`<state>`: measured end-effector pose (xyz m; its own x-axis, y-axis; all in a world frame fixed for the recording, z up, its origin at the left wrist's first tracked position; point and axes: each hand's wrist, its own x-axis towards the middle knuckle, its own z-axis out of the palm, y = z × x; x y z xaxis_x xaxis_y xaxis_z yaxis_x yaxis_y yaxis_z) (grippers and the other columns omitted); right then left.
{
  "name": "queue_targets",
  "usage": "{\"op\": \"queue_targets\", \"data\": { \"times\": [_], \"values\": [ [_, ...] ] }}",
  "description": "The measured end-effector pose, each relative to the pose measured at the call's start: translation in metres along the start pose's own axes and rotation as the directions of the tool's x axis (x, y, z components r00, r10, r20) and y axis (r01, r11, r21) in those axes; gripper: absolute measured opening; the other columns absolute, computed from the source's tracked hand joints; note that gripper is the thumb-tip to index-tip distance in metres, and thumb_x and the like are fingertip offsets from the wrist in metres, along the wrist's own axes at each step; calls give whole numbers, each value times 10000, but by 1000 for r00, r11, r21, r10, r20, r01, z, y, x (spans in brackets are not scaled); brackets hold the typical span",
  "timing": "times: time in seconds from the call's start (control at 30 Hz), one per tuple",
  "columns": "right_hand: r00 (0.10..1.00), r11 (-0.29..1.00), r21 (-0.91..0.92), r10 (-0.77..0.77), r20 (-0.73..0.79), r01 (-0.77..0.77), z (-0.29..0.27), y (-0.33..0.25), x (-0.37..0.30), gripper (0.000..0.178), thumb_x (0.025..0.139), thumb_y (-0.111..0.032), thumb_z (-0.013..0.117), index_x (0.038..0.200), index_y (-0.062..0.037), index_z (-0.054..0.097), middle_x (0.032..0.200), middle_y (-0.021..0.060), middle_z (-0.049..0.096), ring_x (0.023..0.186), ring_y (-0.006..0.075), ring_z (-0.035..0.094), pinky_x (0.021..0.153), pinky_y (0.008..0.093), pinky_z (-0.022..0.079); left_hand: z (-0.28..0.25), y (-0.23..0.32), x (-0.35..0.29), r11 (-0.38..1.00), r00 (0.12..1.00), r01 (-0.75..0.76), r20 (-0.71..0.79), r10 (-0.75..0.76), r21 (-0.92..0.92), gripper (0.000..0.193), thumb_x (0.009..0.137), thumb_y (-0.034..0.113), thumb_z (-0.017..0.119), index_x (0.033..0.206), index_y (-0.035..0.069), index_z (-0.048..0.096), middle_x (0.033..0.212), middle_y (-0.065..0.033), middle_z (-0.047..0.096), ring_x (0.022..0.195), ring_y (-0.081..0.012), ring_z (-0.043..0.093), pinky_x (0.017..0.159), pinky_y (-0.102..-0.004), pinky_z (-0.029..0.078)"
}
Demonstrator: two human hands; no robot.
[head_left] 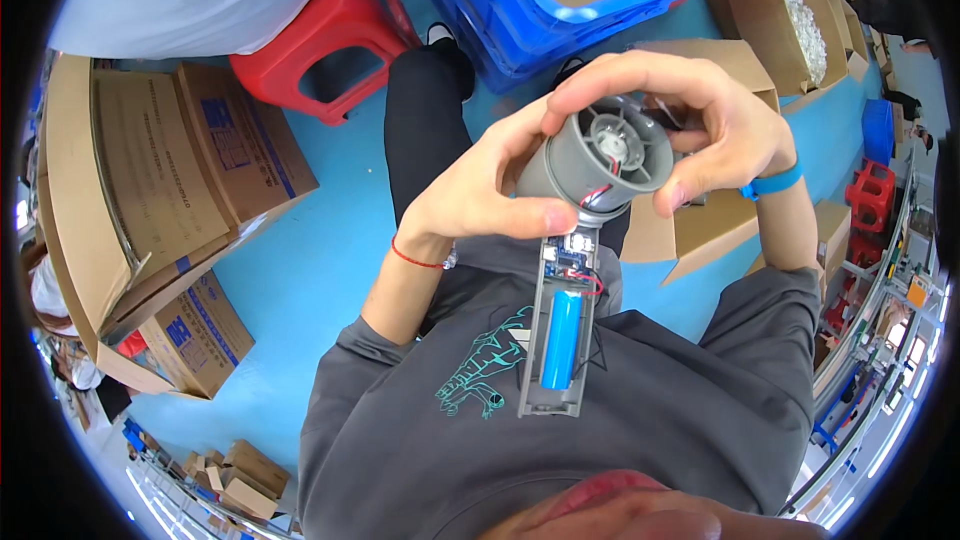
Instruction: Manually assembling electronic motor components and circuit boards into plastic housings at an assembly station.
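Both hands hold a grey handheld fan [543,176] in front of my chest, its round head tilted so the inside shows. My left hand [470,195] grips the left side of the head, the thumb pressed near its lower edge. Curled over the far and right sides of the rim is my right hand [725,125]; a dark, shiny part behind its fingers is too hidden to name. The fan's handle points toward me with its inside exposed. A blue cylindrical battery [563,340] lies in it, below a small circuit board [567,258] and red wires.
Beyond my legs stands a blue plastic crate [490,25] with several fan heads on cardboard. A red stool [330,60], with a seated person, is at the far left. Open cardboard boxes flank me at left [150,160] and right [715,230]. Another box holds white pieces [800,30].
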<state>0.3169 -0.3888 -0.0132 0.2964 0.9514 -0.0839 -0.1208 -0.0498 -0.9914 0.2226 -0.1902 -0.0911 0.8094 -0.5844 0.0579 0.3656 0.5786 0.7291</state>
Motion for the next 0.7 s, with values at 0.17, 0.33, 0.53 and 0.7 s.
{"op": "queue_targets", "data": {
  "times": [0.17,0.33,0.53,0.7],
  "values": [
    [999,998,49,-48,-14,49,-2,11,-6,815,654,-289,866,1271,78,480,1269,178,508,1186,259,514,1008,359,417,6,-1,0,998,998,56,-2,-56,-2,915,775,210,712,1461,-25,154,1396,-137,357,1326,-222,334,1110,-340,231],
    [937,998,-65,-30,-348,8,12,1,-13,888,686,-402,834,1342,37,427,1318,151,490,904,101,579,768,197,431,11,-10,2,998,994,-19,-105,13,-65,737,830,294,637,1398,-10,278,1292,-103,455,1225,-180,425,1047,-311,303],
    [772,913,-402,-206,-601,-70,45,-14,-62,373,872,-300,606,1069,14,561,949,87,588,660,126,444,631,253,378,7,-6,4,990,976,-117,-177,129,77,743,735,226,691,1344,0,331,1220,-91,487,1138,-163,477,978,-300,372],
    [863,835,-486,-29,-504,-256,69,-18,-56,164,825,-120,661,930,1,625,824,97,575,700,218,569,597,302,423,14,1,6,985,968,-135,-198,154,103,756,728,226,715,1344,-27,357,1221,-103,496,1128,-172,490,970,-303,381]
  ]
}}
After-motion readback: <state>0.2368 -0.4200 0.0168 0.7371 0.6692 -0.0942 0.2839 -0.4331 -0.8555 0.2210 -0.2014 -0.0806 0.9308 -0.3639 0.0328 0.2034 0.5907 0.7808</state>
